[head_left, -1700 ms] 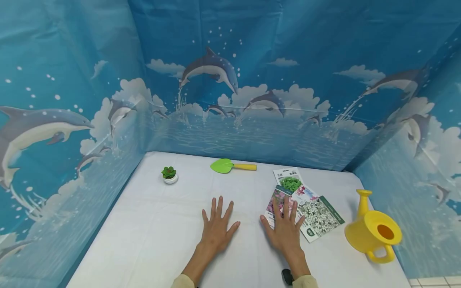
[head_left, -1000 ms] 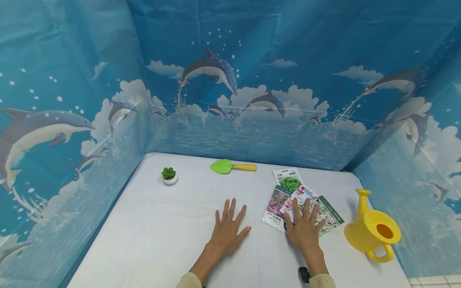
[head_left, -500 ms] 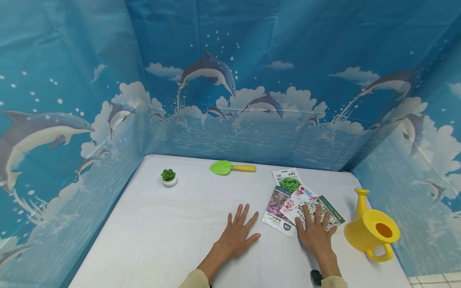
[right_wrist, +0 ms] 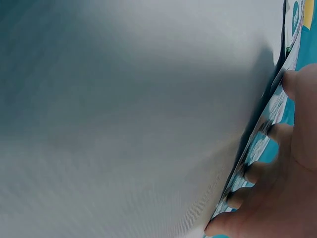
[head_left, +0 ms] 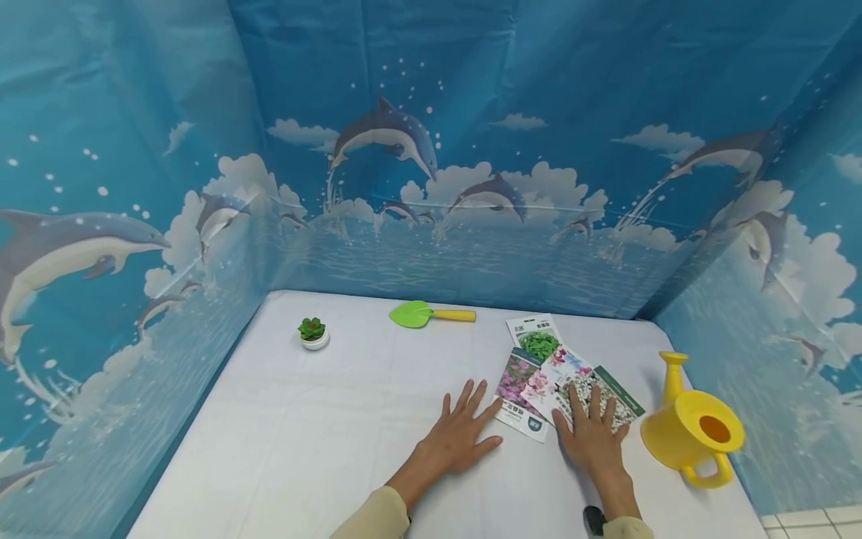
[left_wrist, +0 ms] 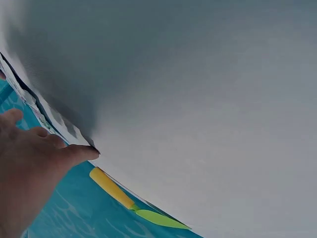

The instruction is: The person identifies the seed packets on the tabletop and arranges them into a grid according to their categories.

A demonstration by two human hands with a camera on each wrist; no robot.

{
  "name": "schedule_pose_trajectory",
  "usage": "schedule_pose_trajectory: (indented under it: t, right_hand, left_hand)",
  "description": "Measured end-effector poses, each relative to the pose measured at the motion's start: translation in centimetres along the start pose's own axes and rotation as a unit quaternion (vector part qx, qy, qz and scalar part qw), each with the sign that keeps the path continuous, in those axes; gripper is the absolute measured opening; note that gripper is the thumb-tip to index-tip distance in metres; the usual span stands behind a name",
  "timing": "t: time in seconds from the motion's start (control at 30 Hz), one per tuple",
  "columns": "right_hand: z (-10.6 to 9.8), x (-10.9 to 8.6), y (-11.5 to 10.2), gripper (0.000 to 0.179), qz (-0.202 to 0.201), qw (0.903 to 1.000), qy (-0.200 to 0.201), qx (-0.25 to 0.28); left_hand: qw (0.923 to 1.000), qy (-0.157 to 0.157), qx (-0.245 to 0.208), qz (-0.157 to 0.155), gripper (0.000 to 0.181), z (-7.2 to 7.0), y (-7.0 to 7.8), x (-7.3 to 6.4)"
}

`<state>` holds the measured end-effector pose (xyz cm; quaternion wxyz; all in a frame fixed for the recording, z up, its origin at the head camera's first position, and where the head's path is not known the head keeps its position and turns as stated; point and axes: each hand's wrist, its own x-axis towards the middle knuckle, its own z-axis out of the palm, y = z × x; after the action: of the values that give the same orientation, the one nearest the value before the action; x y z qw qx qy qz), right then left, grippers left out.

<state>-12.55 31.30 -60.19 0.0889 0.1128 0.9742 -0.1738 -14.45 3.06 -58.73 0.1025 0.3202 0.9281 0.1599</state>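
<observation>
resting right fingers (head_left: 595,404) on printed packets (head_left: 560,368)

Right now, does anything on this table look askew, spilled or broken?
Nothing looks spilled or broken. Only the seed packets, partly under the right hand, look untidy: they overlap at different angles instead of lying squared up. The watering can and potted plant stand upright; the trowel lies flat.

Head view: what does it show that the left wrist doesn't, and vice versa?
Head only: the yellow watering can and potted succulent. Left wrist only: no extra object, just a low, near edge-on look along the white tabletop. Both: that tabletop, the left hand, the green-bladed garden trowel, the blue curtain and the seed packets, a thin strip from the wrist.
</observation>
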Motion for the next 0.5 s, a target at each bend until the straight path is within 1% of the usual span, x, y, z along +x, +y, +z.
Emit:
schedule_pose_trajectory:
  t: [0.13,0.27,0.33,0.5]
  right_hand:
    - [0.0,0.1,0.0,0.082,-0.001,1.0,0.002,-0.001]
    - [0.0,0.1,0.0,0.082,0.001,1.0,0.001,0.0]
    - [0.0,0.1,0.1,0.083,0.002,1.0,-0.002,0.0]
    - [0.2,0.2,0.3,0.085,0.004,1.0,-0.004,0.002]
  left_hand:
    - [1.0,-0.001,0.004,-0.002,0.069,-0.1,0.2,0.6]
    - [0.9999,0.001,0.012,0.005,0.068,-0.1,0.3,1.1]
    - [0.9998,-0.004,0.019,0.008,0.068,-0.1,0.4,1.4]
    - [0.9981,-0.015,0.058,0.016,0.066,0.0,0.7,1.9]
